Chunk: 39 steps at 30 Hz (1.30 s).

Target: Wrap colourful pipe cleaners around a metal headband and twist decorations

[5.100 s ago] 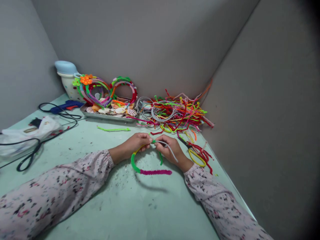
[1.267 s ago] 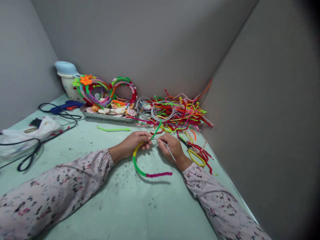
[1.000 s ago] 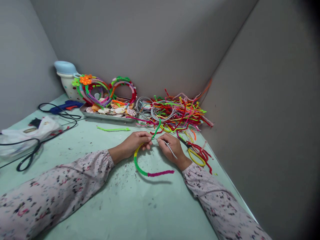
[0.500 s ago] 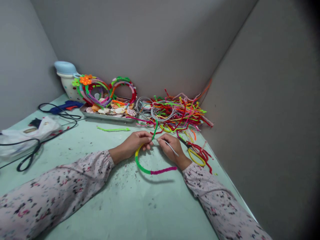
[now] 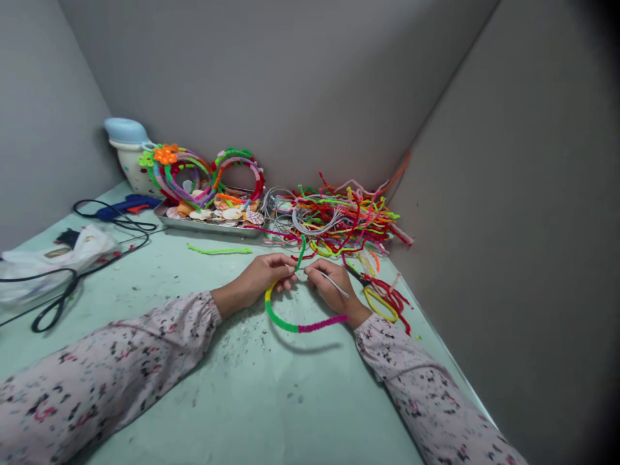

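My left hand is closed, pinching a curved wire wrapped in pipe cleaner, in yellow, green and magenta bands. The wrapped part hangs below my fingers and bends round to the right, its magenta end by my right wrist. A loose green pipe cleaner tail sticks up from the pinch. My right hand is closed on the bare grey end of the wire, which pokes out past its fingers. Only a small gap separates the two hands. What lies inside the left fingertips is partly hidden.
Behind the hands lies a heap of pipe cleaners with coiled wire. Yellow-handled scissors rest at right. Wrapped hoops stand in a metal tray of shells. Further left are a glue gun, black cable and plastic bag.
The wrapped curve below my left hand has swung slightly right and its magenta end has risen a little. Both hands keep nearly the same place and grip.
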Tool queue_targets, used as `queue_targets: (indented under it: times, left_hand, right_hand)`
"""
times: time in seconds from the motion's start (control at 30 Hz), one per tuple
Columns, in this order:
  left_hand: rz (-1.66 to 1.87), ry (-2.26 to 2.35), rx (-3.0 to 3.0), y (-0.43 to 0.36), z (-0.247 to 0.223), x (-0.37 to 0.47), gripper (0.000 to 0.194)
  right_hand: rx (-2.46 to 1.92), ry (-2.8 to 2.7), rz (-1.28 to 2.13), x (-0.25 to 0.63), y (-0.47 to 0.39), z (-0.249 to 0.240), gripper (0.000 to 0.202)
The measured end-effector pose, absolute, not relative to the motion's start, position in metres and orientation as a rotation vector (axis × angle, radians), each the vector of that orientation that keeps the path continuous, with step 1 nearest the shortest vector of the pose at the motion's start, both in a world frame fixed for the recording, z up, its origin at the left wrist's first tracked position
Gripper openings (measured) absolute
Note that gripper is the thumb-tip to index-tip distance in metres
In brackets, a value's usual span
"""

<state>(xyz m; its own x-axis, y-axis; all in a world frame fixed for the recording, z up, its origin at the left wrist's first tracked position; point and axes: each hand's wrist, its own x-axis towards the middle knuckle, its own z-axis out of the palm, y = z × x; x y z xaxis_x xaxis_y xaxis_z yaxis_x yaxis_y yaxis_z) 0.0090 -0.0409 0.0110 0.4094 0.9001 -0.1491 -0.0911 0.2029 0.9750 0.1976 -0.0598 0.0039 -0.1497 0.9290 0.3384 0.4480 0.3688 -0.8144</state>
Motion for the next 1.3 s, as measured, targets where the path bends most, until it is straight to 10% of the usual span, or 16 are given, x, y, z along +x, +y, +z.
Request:
queue_targets:
  times: [1.3]
  left_hand:
    - [0.786, 0.903, 1.273, -0.0400, 0.0050, 0.0072, 0.024]
  right_hand:
    - [-1.012, -2.083, 0.217, 0.1979, -0.0636, 0.0013, 0.017]
